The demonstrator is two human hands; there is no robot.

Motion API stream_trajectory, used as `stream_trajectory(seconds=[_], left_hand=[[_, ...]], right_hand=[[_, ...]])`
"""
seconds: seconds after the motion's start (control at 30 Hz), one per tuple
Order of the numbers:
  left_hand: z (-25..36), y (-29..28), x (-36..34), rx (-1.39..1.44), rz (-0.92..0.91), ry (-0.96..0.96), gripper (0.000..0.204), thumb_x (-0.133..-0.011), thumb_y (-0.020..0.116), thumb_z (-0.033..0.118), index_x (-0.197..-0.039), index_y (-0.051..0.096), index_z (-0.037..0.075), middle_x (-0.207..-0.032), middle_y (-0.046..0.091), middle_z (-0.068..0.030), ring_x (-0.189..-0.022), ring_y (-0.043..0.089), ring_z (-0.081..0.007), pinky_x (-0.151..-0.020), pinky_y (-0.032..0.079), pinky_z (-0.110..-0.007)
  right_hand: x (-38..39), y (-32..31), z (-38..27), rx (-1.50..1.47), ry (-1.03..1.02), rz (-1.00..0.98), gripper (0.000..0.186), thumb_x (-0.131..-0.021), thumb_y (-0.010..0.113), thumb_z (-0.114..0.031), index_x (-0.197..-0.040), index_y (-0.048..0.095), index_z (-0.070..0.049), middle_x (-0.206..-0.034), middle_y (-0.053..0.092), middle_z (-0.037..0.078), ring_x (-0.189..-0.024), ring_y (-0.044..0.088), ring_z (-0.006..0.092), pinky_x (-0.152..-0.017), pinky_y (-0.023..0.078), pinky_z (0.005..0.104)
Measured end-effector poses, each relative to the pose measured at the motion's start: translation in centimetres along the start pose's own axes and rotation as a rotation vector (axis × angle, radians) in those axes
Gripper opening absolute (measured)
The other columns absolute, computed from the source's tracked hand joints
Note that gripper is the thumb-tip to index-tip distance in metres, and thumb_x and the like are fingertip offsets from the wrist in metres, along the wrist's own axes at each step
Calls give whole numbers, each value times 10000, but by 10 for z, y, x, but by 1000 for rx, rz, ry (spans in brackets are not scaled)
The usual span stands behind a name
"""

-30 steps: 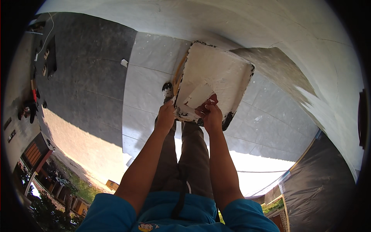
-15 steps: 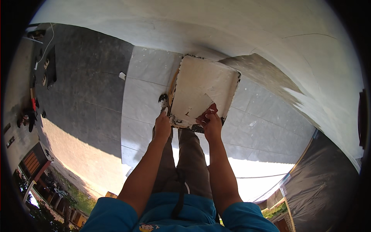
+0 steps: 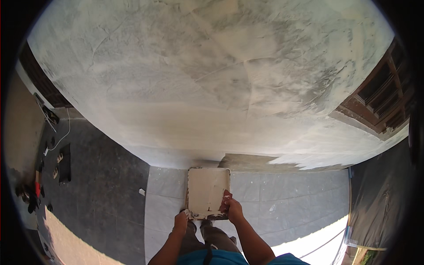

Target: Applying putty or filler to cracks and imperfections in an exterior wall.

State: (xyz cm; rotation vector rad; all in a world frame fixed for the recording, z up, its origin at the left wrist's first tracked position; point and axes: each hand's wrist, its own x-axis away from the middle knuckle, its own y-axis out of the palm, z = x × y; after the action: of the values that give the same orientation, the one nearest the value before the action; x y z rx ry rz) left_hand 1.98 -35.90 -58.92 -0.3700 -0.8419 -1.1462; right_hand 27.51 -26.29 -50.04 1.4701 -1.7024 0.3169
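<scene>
Left hand (image 3: 181, 221), fingers pinching near-left corner of cream-coated tray (image 3: 203, 186), seemingly to steady it; right hand (image 3: 235, 211) pinches red-brown scraper (image 3: 226, 198) over tray's right side, likely so drips land inside. Tray between hands, facing patchy wall (image 3: 212, 123)!

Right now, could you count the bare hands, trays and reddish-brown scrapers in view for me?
Hands, left hand and right hand: 2
Tray: 1
Reddish-brown scraper: 1
Total: 4
</scene>
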Motion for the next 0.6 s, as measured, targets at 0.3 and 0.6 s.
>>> stream_trajectory(seconds=[0.3,0.6], left_hand=[[120,22,-19,-668,-323,491,304,-959,534,275,-1019,686,20,-848,679,-105,-689,572,-198,-616,470,-350],[483,110,200,-915,155,1332,445,-855,548,225,-1177,671,-55,-1182,664,-275,-1124,637,-403,-1010,484,-416]], right_hand=[[95,23,-59,-182,-96,-104,282,-997,484,-201,-721,499,-146,-567,397,-16,-454,369,139,-433,348,295],[264,105,-396,317,-780,-216,200,-836,531,-118,-997,634,-61,-880,633,66,-732,615,198,-690,541,382]])
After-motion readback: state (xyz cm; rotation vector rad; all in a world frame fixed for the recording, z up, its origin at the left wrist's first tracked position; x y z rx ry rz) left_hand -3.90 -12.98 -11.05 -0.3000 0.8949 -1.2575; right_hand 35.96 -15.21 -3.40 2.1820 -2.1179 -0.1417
